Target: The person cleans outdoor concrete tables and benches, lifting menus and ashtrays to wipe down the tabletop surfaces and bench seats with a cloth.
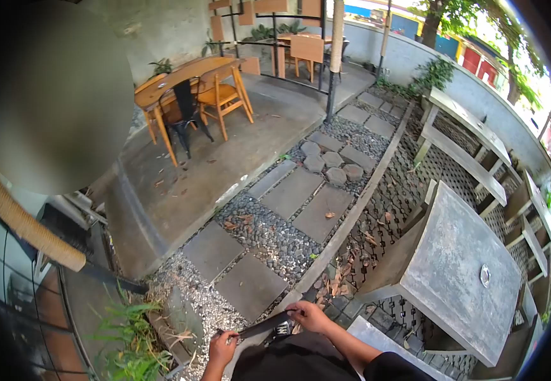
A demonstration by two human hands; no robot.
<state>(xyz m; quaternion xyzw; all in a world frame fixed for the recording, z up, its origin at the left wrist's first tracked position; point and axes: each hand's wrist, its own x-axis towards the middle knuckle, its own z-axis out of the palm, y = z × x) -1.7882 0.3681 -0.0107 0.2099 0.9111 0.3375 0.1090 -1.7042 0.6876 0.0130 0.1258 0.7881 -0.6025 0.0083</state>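
Note:
A narrow dark strip (258,326), which looks like cloth or a strap, is stretched between my two hands in front of my body. My left hand (223,347) is closed around its lower left end. At the upper right end, the fingers of my right hand (308,316) pinch it. The strip slants up from left to right. Just below it, part of a dark shoe with white marks (282,329) shows. My black shirt hides whatever lies closer to me.
Paving slabs (252,286) set in pebbles run ahead, beside a raised concrete floor. A stone table (459,260) with a small round dish (484,275) stands at right, benches behind it. Wooden table (190,76) and chairs are at upper left. Plants (132,336) grow at lower left.

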